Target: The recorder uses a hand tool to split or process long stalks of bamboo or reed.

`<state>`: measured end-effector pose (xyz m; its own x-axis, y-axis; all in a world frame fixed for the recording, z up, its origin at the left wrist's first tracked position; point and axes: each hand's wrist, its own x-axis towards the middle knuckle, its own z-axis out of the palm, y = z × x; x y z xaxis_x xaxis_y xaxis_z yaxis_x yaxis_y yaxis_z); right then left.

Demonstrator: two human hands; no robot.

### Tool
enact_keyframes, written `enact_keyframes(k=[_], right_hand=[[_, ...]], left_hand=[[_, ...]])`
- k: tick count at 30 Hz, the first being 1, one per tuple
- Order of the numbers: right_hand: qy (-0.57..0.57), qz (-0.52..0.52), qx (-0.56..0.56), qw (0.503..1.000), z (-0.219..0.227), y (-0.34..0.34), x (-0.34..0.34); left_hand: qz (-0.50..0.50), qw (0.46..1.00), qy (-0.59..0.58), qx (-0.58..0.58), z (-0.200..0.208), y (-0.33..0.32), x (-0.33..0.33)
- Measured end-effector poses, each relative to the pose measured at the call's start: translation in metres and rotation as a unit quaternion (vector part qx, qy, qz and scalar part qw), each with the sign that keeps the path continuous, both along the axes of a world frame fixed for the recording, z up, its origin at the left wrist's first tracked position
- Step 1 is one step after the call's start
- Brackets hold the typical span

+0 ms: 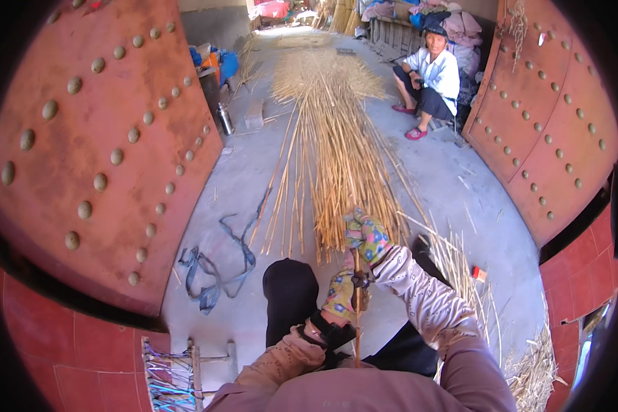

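Observation:
A long spread of dry straw-coloured reed stalks (347,161) lies on the floor in front of me, its cut ends toward my knees. My right hand (368,237), in a floral work glove, is closed at the upper end of one upright brown stalk (357,323), close to the pile's near ends. Just below it, my left hand (340,294), gloved alike, is closed around the same stalk. A small dark piece (360,279) sits against the stalk between the hands; its kind is unclear. The stalk's lower end reaches my body.
Red studded doors (117,158) stand at both sides. A blue-grey strap (216,271) lies loose at left, beyond a cord-strung stool (172,374). A metal flask (224,118) stands farther back. Loose straw (532,364) lies at right. A seated person (432,75) is at back right.

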<state>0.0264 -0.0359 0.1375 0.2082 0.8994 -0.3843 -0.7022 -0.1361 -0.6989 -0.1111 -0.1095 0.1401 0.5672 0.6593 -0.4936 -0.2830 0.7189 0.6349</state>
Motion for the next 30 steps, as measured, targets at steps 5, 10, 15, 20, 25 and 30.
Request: enact_keyframes(k=[5, 10, 15, 20, 25, 30], right_hand=[[-0.225, 0.156, 0.143, 0.951, 0.024, -0.035, 0.052], [-0.186, 0.019, -0.013, 0.982, 0.002, -0.133, 0.031], [-0.28, -0.014, -0.07, 0.957, -0.001, -0.156, 0.007], [-0.239, -0.003, -0.038, 0.97, -0.012, -0.201, 0.016], [-0.108, 0.047, -0.028, 0.993, -0.073, -0.364, 0.052], [-0.159, 0.197, -0.013, 0.967, -0.009, -0.359, 0.042]], left_hand=[[0.03, 0.999, 0.016, 0.018, 0.009, 0.023, 0.027], [0.083, 0.994, -0.035, 0.054, 0.019, 0.047, 0.055], [0.153, 0.985, -0.065, 0.048, 0.006, 0.037, 0.109], [0.122, 0.987, -0.09, 0.06, 0.017, 0.057, 0.123], [0.194, 0.971, -0.122, 0.064, 0.043, 0.083, 0.123], [0.203, 0.969, -0.141, 0.025, 0.025, 0.058, 0.134]])
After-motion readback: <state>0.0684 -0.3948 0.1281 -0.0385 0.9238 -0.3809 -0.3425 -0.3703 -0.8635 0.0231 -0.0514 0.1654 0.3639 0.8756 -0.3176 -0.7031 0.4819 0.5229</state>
